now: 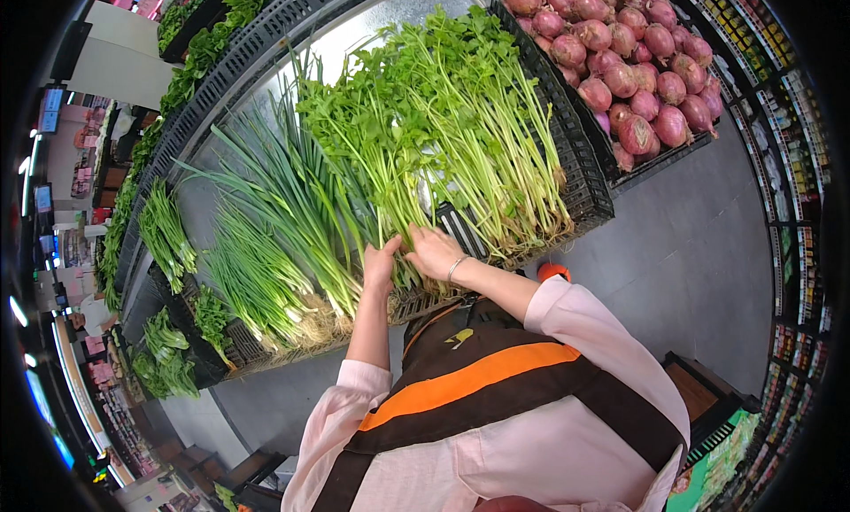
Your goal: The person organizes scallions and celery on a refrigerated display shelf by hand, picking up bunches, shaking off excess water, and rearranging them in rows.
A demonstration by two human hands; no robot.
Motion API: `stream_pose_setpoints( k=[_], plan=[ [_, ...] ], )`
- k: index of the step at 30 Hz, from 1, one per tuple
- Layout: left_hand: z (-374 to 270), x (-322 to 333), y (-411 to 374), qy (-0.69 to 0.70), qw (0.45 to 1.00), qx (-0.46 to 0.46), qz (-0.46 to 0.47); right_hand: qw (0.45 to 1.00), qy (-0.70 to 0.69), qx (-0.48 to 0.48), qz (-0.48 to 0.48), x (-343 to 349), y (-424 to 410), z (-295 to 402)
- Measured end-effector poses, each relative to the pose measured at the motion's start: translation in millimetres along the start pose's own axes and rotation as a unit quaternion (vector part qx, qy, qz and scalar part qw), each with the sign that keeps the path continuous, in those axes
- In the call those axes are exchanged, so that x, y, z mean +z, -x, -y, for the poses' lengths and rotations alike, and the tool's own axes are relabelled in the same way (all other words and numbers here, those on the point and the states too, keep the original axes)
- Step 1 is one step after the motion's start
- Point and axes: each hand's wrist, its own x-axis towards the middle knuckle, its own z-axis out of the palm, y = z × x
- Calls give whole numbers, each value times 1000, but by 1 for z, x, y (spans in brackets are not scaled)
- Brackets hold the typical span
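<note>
Both hands are at the base of a bunch of leafy Chinese celery (392, 180), low on the front of a display. My left hand (382, 263) touches the stalks from the left, its thumb pointing toward the other hand. My right hand (435, 251), with a bracelet at the wrist, lies on the stalks from the right, fingers bent. Its grip is partly hidden. More celery with roots (524, 180) lies to the right, past a black-and-white slatted piece (460, 227). Left of the hands are large green onions (299, 206) and thinner spring onions with bushy roots (255, 279).
Red onions (624, 67) fill a crate at the upper right. A black plastic crate edge (588, 213) runs along the display's front. Leafy greens (163, 352) lie at the lower left, with garlic-chive-like bundles (166, 229) above. Packed shelves (790, 180) stand far right, beyond grey floor (664, 246).
</note>
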Motion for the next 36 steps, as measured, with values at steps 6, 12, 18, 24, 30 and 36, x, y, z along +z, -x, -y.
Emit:
stream_pose_setpoints(
  k=[6, 12, 18, 24, 30, 36],
  plan=[
    [-15, 9, 30, -52, 996, -30, -63, 970, 10, 176, -168, -27, 12, -47],
    [-15, -15, 42, 83, 995, 41, -37, 934, 208, 240, -163, -1, 0, -72],
    [-34, -55, 85, 181, 976, 85, -81, 928, 244, 227, -167, -7, 13, -73],
    [-53, -116, 145, 250, 946, 104, -176, 935, 233, 252, -88, -18, 6, -71],
    [-25, -147, 188, 389, 870, 104, -285, 952, 166, 250, -58, -34, 5, -77],
    [4, -138, 224, 432, 845, 23, -314, 973, -41, 162, 157, -78, -17, -122]
  ],
)
